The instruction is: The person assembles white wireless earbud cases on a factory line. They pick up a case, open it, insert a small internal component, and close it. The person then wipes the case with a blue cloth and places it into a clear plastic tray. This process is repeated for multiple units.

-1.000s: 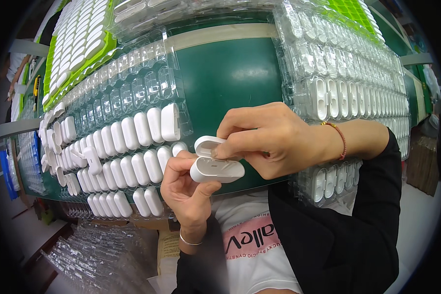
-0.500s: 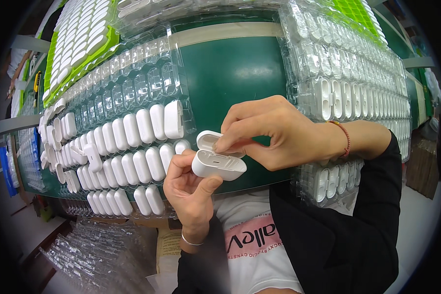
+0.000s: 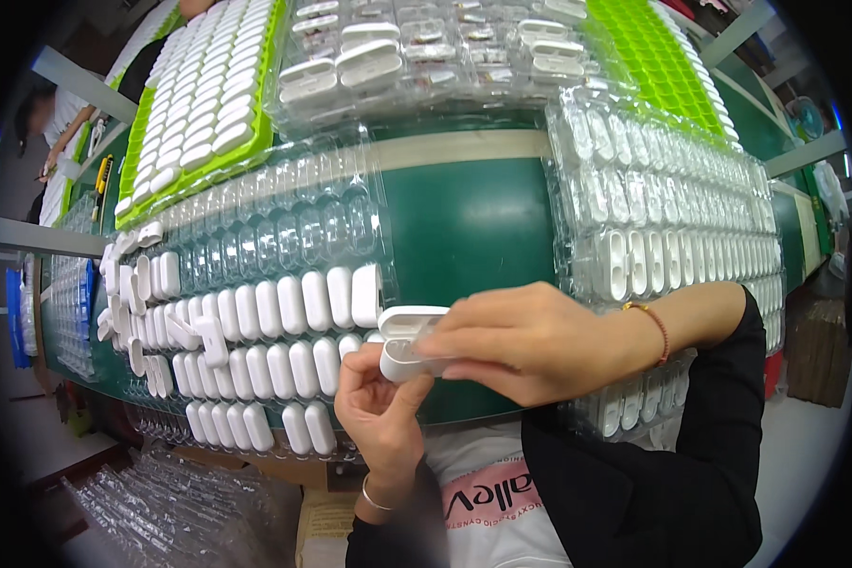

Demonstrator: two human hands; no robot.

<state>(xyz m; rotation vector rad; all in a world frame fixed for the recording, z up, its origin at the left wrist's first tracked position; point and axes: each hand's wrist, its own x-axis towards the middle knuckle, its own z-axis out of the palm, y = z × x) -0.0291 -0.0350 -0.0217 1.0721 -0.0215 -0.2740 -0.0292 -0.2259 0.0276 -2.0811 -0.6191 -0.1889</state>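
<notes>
My left hand (image 3: 381, 417) holds a white earbud charging case (image 3: 399, 363) from below, thumb on its front. The case's lid stands open. My right hand (image 3: 549, 343) reaches over the case from the right, its fingers together at the right end and covering much of the inside; the fingertips are slightly blurred. Just left of the case, clear plastic trays (image 3: 284, 232) carry rows of closed white cases (image 3: 279, 371). Several loose cases (image 3: 213, 343) lie on top of these rows, with more heaped at the far left.
On the right, clear trays (image 3: 577, 213) hold slim open white shells (image 3: 634, 263). A green tray of white pieces (image 3: 199, 142) is at the back left; another green tray (image 3: 658, 71) is at the back right. Stacked trays with open cases (image 3: 369, 62) stand behind. Empty clear trays (image 3: 170, 502) lie below left.
My view has tilted up, so the scene sits lower. My right fingers have moved from inside the lid to the case's right end, over the opening. My left hand keeps its hold.
</notes>
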